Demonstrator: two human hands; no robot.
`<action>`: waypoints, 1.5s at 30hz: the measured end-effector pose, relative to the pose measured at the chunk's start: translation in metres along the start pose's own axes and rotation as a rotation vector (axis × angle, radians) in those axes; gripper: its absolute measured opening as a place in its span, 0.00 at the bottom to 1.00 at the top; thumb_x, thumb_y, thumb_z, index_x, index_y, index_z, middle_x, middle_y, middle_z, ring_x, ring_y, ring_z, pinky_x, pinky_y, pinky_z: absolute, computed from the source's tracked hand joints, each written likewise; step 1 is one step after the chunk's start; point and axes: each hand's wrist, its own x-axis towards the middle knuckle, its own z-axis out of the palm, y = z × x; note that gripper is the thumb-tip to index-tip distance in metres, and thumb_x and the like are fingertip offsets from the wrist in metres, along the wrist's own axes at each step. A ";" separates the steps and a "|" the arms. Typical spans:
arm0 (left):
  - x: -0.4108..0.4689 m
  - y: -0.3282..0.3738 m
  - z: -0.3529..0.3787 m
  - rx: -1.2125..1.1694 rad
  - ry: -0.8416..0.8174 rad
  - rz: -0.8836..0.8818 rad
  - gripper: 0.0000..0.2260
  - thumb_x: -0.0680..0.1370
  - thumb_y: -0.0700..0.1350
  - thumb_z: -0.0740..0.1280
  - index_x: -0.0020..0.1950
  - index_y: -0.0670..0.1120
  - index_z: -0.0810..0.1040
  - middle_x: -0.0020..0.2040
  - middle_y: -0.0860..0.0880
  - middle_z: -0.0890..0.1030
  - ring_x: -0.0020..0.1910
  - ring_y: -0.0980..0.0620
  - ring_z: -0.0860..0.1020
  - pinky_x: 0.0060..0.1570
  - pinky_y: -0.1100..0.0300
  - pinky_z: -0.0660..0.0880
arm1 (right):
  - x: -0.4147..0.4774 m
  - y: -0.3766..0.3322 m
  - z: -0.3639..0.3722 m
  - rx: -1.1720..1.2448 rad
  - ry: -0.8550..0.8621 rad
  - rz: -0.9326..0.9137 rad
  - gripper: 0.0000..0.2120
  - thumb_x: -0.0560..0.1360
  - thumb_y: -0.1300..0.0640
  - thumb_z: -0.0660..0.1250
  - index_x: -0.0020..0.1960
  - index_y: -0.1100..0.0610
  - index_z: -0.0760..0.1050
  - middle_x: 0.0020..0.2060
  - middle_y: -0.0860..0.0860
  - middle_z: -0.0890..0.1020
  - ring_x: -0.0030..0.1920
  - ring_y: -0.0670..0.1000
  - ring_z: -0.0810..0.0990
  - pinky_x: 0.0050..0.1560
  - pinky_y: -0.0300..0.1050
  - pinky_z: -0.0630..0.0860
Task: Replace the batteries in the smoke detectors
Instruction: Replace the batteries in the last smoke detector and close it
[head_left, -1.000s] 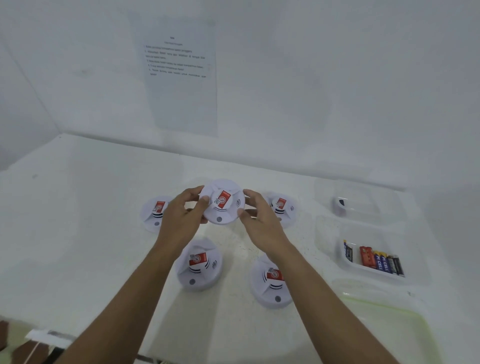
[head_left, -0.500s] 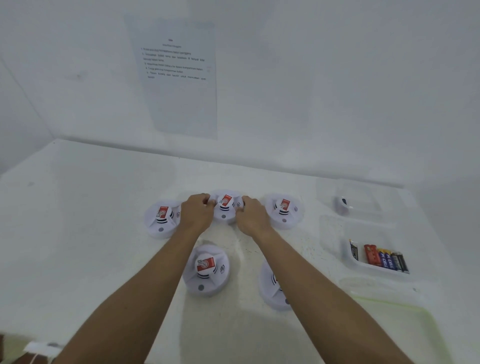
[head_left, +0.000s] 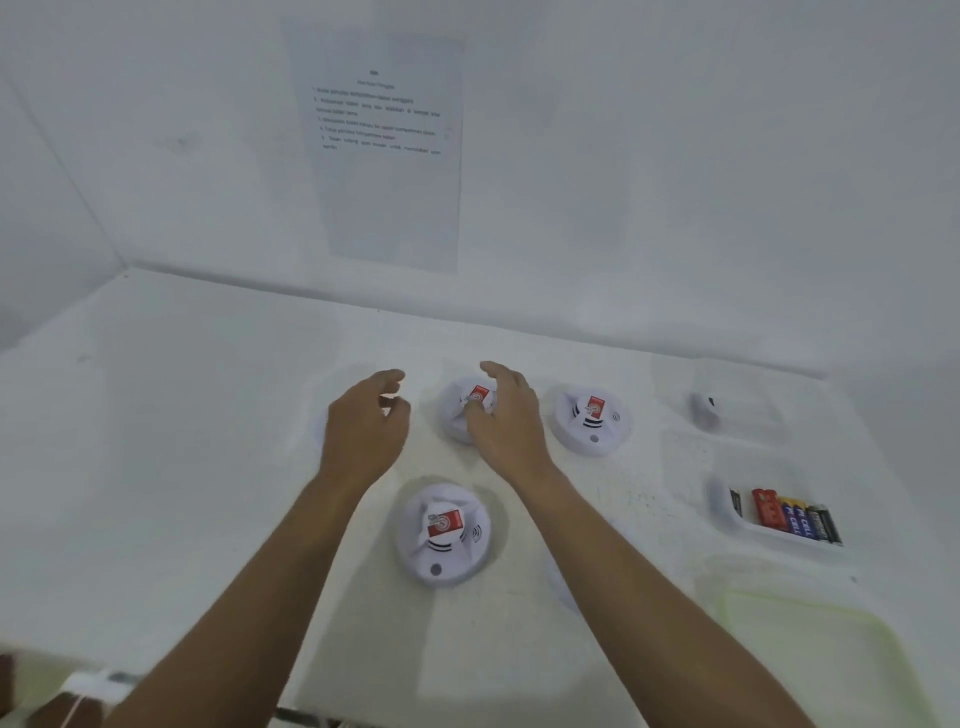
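Observation:
Several white round smoke detectors with red stickers lie on the white table. The middle back detector (head_left: 460, 410) sits on the table between my hands. My left hand (head_left: 366, 428) hovers just left of it with relaxed fingers, holding nothing, and covers the back left detector. My right hand (head_left: 506, 415) is over the detector's right side, fingers loosely spread, not gripping it. Another detector (head_left: 589, 418) lies at the back right and one (head_left: 444, 532) lies in front. My right forearm hides most of a front right detector (head_left: 563, 587). Batteries (head_left: 784, 517) lie in a clear tray.
A clear tray (head_left: 727, 512) with the batteries sits at the right. Behind it a second clear tray (head_left: 737, 410) holds a small dark item. A clear lid with a greenish rim (head_left: 810, 644) lies at the front right. A printed sheet (head_left: 382, 140) hangs on the wall.
Both hands carried the middle detector down onto the table in the back row, then let go of it and lifted apart. The camera view shifted slightly.

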 end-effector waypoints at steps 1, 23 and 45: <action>-0.004 -0.011 -0.009 0.016 0.044 0.035 0.16 0.78 0.40 0.62 0.64 0.47 0.79 0.62 0.49 0.80 0.56 0.51 0.78 0.57 0.63 0.68 | -0.003 -0.006 0.004 0.034 -0.021 -0.037 0.23 0.78 0.61 0.62 0.73 0.54 0.69 0.70 0.51 0.72 0.70 0.53 0.68 0.65 0.42 0.65; -0.021 -0.146 -0.063 0.605 -0.149 0.124 0.27 0.77 0.58 0.53 0.69 0.42 0.74 0.69 0.40 0.74 0.67 0.38 0.72 0.67 0.42 0.67 | 0.013 -0.039 0.118 -0.446 -0.500 -0.187 0.42 0.70 0.52 0.72 0.78 0.48 0.55 0.81 0.52 0.51 0.79 0.56 0.50 0.74 0.58 0.54; -0.035 -0.053 -0.057 0.158 0.004 -0.036 0.19 0.75 0.45 0.70 0.66 0.47 0.77 0.65 0.48 0.78 0.62 0.49 0.76 0.64 0.56 0.69 | -0.009 -0.010 0.016 0.319 -0.421 0.016 0.60 0.64 0.55 0.83 0.81 0.44 0.46 0.67 0.50 0.68 0.67 0.52 0.72 0.68 0.52 0.72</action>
